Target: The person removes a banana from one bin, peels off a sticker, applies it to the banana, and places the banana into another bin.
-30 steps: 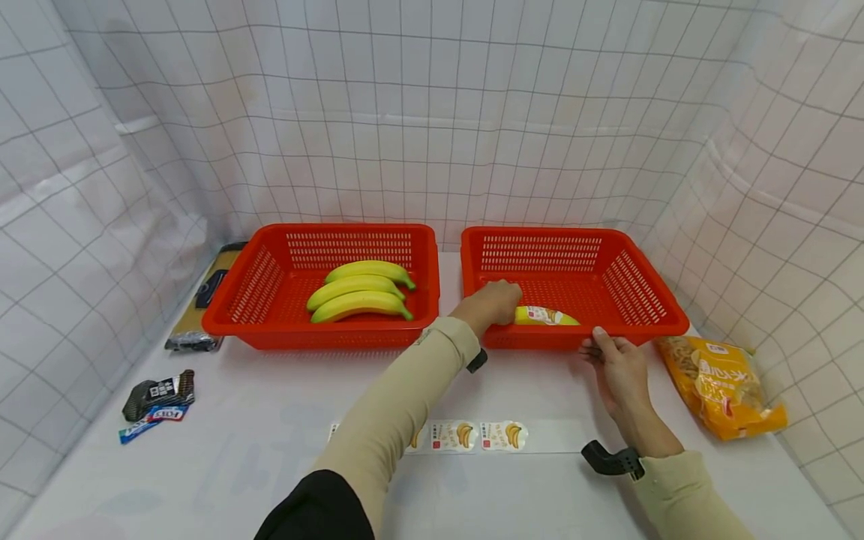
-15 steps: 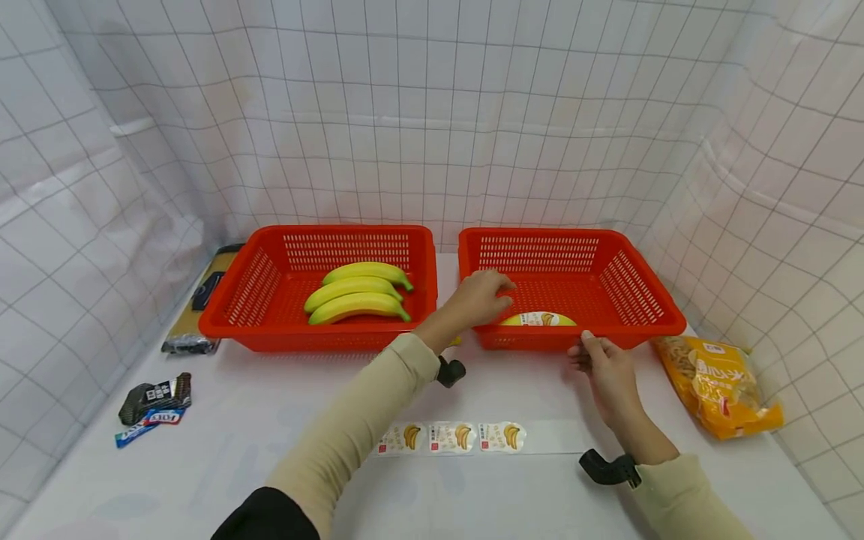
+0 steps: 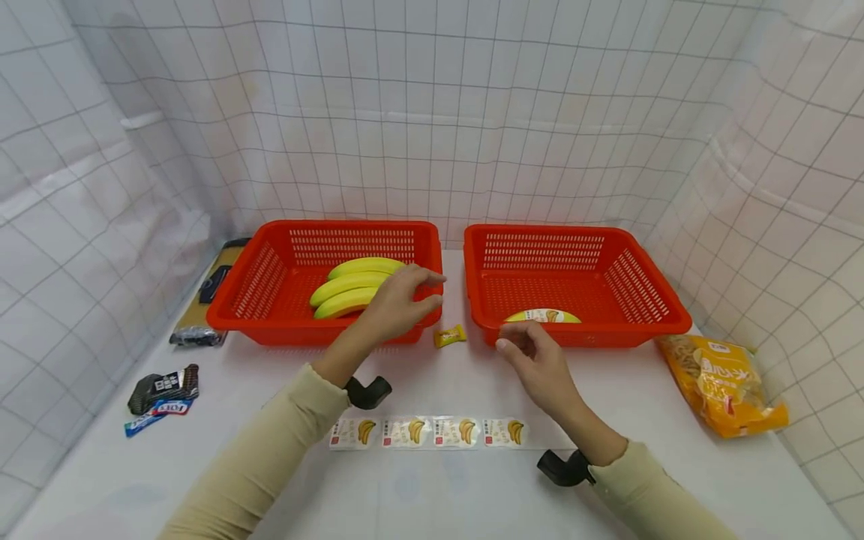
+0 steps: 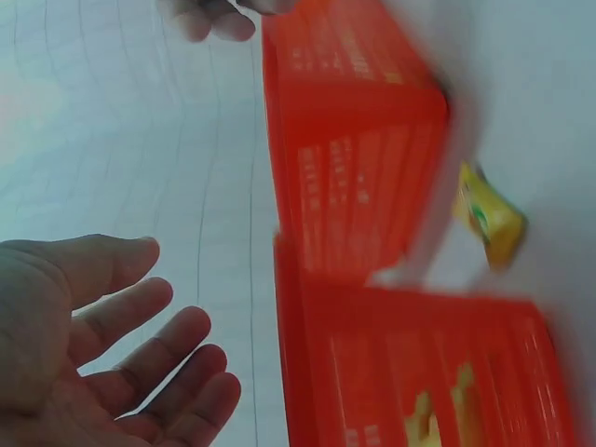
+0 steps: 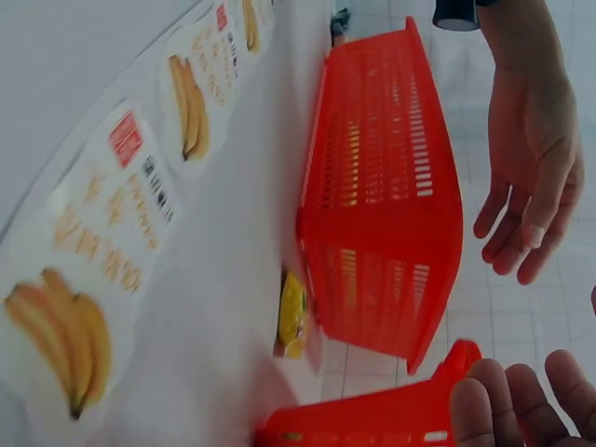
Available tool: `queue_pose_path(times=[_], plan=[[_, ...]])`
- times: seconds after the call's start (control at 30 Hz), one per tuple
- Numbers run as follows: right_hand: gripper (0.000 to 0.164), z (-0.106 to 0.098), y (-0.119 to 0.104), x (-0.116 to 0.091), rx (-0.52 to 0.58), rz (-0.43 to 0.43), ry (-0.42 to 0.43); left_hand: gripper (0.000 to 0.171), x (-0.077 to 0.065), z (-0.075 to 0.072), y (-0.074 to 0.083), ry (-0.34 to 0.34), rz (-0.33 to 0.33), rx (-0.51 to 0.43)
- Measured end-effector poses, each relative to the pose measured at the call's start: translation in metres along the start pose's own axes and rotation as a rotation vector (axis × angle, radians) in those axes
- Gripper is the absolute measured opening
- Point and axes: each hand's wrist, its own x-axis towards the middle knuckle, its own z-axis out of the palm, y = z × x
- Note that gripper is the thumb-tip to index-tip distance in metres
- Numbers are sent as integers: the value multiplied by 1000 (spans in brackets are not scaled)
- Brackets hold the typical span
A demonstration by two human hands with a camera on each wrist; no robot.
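Three bananas (image 3: 351, 286) lie in the left red basket (image 3: 253, 324), partly covered by my left hand (image 3: 398, 304). That hand is above the basket's front right corner, its fingers relaxed and holding nothing; the left wrist view shows the same fingers (image 4: 154, 358) spread. One banana (image 3: 570, 318) with a banana-picture label (image 3: 544, 316) on it lies along the front wall of the right red basket (image 3: 634, 334). Just before that basket's front left corner is my right hand (image 3: 540, 367), fingers loosely bent around nothing. Its fingertips (image 5: 521, 400) show at the lower right of the right wrist view.
A strip of several banana labels (image 3: 457, 432) lies on the white table. A small yellow-wrapped piece (image 3: 450, 336) sits between the baskets. At left are snack packets (image 3: 162, 390) and a brown-and-black pack (image 3: 209, 292); an orange food bag (image 3: 725, 382) lies at right.
My left hand has let go of the labelled banana, risen out of the right basket and moved left over the left one. My right hand has left the right basket's front rim and moved left.
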Motion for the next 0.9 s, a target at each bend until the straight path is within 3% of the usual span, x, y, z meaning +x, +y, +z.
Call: queue_pose_path(times=[0.17,0.4,0.63,0.73,0.9], plan=[[39,25,-15,10,-22,10,-83,36,-17,-25,-29,-13,-94,47],[60,61,-24,28,48,70,-170,44,-35,-59,-62,-91,-209,136],[69,84,-27,50,60,19,-113,50,-31,-87,-92,-182,-318,184],[69,90,-24,57,51,-22,-84,52,-27,-91,-106,-230,-359,194],[66,97,-17,65,20,-69,-61,55,-20,-90,-122,-292,-446,135]])
